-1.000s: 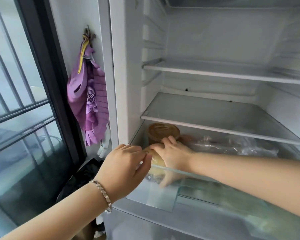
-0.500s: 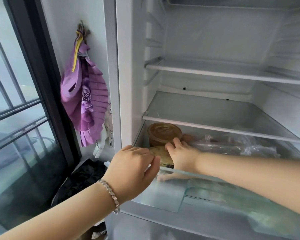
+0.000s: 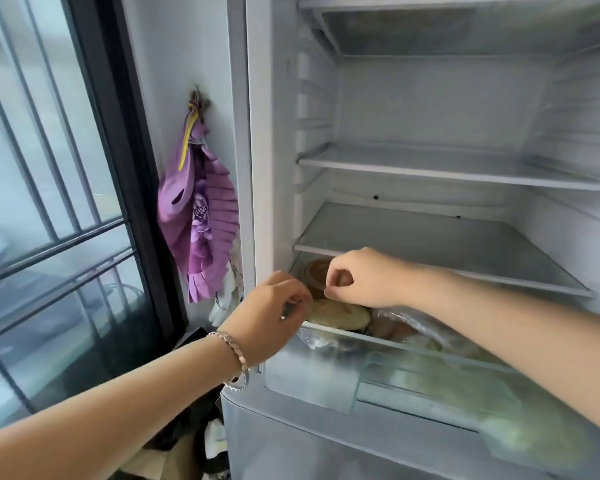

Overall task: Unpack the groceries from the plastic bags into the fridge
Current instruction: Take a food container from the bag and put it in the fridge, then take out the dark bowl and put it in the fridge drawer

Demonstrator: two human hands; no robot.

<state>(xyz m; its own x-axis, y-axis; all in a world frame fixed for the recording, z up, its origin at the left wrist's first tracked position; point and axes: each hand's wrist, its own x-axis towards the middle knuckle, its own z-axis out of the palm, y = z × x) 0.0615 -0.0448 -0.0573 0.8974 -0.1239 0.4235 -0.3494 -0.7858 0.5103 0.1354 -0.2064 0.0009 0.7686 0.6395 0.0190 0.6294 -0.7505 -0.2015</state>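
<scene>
The fridge (image 3: 274,168) stands open with bare glass shelves (image 3: 430,244). In the clear drawer (image 3: 319,372) under the lowest shelf lie a flat round bread (image 3: 340,315), a brown lidded tub (image 3: 317,271) behind it and a clear plastic bag of food (image 3: 406,323) to its right. My right hand (image 3: 364,278) hovers just above the bread with its fingers curled and thumb against forefinger; nothing shows in it. My left hand (image 3: 274,306), with a bracelet on its wrist, is curled at the drawer's left front corner. What its fingertips pinch is hidden.
A purple cloth bag (image 3: 198,223) hangs on the wall left of the fridge. Dark bags and packets (image 3: 201,431) lie on the floor below it. A barred window (image 3: 49,202) fills the left side. A closed lower fridge door (image 3: 326,452) sits under the drawer.
My right hand has lifted off the bread and curled up above it. My left hand stays at the drawer's corner. The camera has tilted upward, so more shelves are in view.
</scene>
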